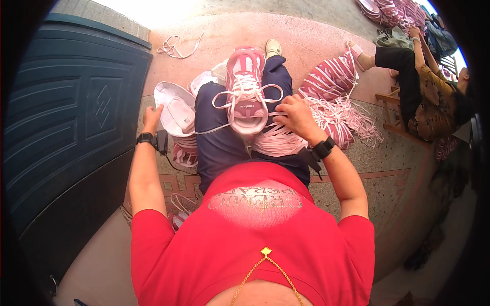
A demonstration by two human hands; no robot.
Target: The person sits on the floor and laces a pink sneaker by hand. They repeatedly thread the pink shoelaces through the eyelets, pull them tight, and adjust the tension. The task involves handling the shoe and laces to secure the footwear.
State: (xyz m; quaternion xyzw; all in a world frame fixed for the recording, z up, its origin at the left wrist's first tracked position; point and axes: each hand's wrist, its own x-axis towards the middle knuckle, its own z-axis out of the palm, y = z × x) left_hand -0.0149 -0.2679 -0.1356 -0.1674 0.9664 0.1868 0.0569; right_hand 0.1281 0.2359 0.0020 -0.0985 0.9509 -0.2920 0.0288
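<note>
A pink-and-white sneaker rests upright between my thighs, heel toward me. Its white shoelace is tied in a bow, with loops spreading to both sides. My right hand is closed just right of the heel, fingertips pinched on a lace beside the bow. Another lace strand runs left from the shoe across my left thigh. My left hand is out to the left, its thumb and fingers apart, beside a stack of white and pink shoe uppers. Whether it touches the stack I cannot tell.
A bundle of pink laces lies on my right thigh. More striped pink uppers and loose laces are heaped at the right. A blue door stands at left. Another person sits at far right. A white lace lies ahead.
</note>
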